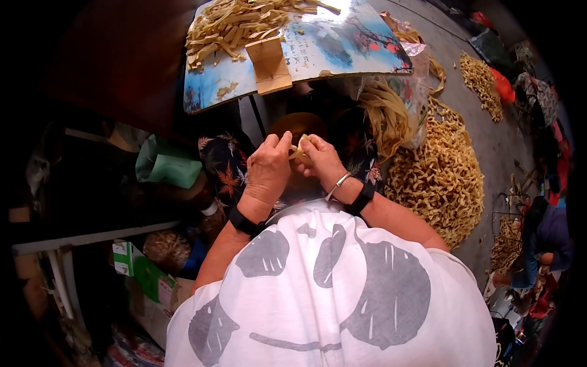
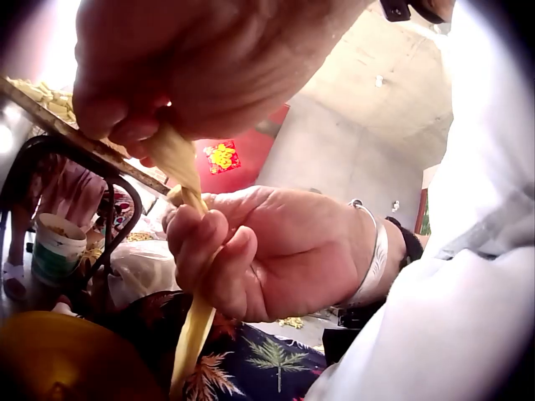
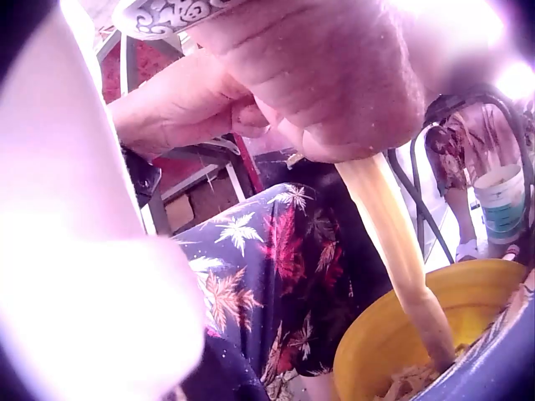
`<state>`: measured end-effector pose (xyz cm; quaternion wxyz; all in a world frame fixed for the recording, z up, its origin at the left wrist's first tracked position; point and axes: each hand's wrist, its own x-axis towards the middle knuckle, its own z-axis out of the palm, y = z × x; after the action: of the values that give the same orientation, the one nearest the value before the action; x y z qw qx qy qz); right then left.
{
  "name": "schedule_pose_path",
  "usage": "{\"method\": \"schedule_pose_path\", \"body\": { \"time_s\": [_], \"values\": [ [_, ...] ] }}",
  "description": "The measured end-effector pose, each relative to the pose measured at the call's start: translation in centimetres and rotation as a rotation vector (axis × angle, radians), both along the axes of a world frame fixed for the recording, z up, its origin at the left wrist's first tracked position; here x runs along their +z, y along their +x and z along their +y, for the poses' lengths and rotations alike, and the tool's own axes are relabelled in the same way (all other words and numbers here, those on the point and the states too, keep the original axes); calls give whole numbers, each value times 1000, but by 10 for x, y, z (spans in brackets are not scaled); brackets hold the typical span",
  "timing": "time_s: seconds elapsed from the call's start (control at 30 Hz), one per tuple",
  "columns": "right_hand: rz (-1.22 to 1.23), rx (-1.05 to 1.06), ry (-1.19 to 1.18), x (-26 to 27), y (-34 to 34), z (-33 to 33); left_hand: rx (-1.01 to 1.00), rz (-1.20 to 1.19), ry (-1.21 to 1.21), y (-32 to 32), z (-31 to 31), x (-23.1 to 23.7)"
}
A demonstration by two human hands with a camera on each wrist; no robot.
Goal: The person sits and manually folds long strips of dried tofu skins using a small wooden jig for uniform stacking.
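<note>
Both hands meet over the lap in the head view, working a pale yellow flat strip. My left hand pinches its upper end in curled fingers. Just below, a fold or knot in the strip shows at the fingertips of my right hand, whose fingers curl round it. From the right hand the long tail hangs down, as the right wrist view shows, into a yellow bucket with short pale pieces inside. The bucket stands between the knees, over patterned dark trousers.
Ahead is a painted tabletop bearing a pile of cut pieces and a wooden block. To the right lie a bundle of long strips and a large heap of knotted pieces. A green container is at left.
</note>
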<state>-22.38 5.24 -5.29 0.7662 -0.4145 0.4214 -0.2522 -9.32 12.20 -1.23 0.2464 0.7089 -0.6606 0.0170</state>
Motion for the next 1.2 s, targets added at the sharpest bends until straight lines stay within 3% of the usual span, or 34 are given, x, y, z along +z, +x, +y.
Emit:
{"method": "schedule_pose_path", "body": {
  "time_s": [0.17, 0.3, 0.47, 0.57, 0.7, 0.8, 0.83, 0.93, 1.17, 1.2],
  "values": [
    [215, 6, -452, 9, 6, 6, -12, 17, -83, 0, -2, -8],
    [134, 15, -826, 3, -1, 13, -22, 145, -52, -2, -1, -6],
    [149, -36, -586, -4, -3, 7, -139, 500, 20, -10, -2, -3],
    [60, -76, -551, -10, -4, 8, -121, 431, -24, -4, 0, -23],
    [-290, 159, -81, 5, -13, 7, 12, 929, 156, -7, 3, -15],
    [-209, 92, -2, 3, -15, 2, 166, 996, 11, -10, 2, -18],
    [-169, 34, 7, -2, -12, -2, 179, 792, -95, -8, 3, -16],
    [-59, 2, -56, 0, -12, -3, 142, 1113, 70, -11, 7, -7],
    [-26, -89, -453, -15, 2, 9, 52, 915, -36, -14, 9, -20],
    [-67, -49, -374, -12, 0, 8, 57, 886, -43, -13, 9, -18]
  ]
}}
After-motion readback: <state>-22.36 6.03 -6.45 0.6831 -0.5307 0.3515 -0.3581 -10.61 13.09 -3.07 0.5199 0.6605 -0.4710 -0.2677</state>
